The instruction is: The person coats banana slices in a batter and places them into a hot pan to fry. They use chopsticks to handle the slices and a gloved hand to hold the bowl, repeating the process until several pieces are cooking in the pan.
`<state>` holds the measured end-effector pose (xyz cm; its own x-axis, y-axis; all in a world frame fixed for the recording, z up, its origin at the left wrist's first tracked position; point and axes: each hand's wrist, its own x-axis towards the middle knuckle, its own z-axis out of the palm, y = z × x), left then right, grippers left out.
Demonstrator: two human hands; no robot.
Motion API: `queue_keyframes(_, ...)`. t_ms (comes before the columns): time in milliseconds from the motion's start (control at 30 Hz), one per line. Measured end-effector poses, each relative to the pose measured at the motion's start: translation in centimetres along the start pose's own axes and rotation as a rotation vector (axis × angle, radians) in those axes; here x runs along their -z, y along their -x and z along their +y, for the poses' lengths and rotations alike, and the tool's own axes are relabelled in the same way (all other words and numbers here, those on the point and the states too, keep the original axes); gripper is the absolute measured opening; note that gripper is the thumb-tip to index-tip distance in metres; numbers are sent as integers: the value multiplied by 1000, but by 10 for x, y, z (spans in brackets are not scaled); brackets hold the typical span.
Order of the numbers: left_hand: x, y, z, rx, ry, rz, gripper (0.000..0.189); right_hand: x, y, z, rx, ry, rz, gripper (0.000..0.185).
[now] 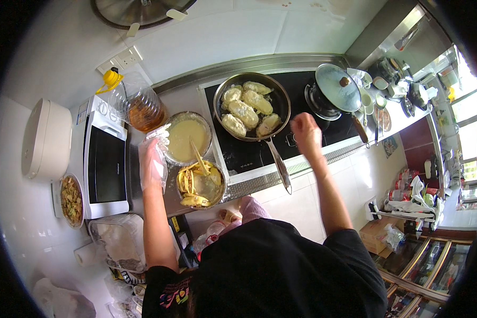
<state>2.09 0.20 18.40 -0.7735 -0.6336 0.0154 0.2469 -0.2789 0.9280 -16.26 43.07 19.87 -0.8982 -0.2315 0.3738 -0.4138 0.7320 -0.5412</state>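
My left hand [154,157] wears a clear plastic glove, its fingertips coated in pale batter. It is held beside the rim of a metal bowl of batter [185,135], with nothing seen in it. A pair of chopsticks [198,155] leans from that bowl over a second metal bowl [223,190] holding yellow slices with a filling. Bare and slightly blurred, my right hand [308,131] has its fingers curled in, close to a control knob [291,140] of the cooktop. Several batter-coated pieces [244,113] lie in a frying pan [287,105] on the black cooktop [242,159].
The pan's handle [279,169] juts over the front edge. A glass-lidded pot [338,87] occupies the right burner, its handle [359,129] pointing forward. Left stand an oil bottle [143,107], a microwave oven [107,163] and a dish of cooked food [71,200]. Dishes [367,99] crowd the right counter.
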Motion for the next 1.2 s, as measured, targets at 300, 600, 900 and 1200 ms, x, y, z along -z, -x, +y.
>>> queue_keyframes(300,-6,-5,-1,47,66,-120,29,-51,15,131,596,960,-439,20)
queue_keyframes(600,-14,-3,-1,44,69,-28,22,-62,-2,130,511,898,-739,17)
queue_keyframes(900,-19,-3,0,7,40,-2,21,-49,-15,111,55,689,-894,41)
queue_keyframes(1200,-15,-4,7,-67,59,-46,28,18,-30,-1,147,480,-441,33)
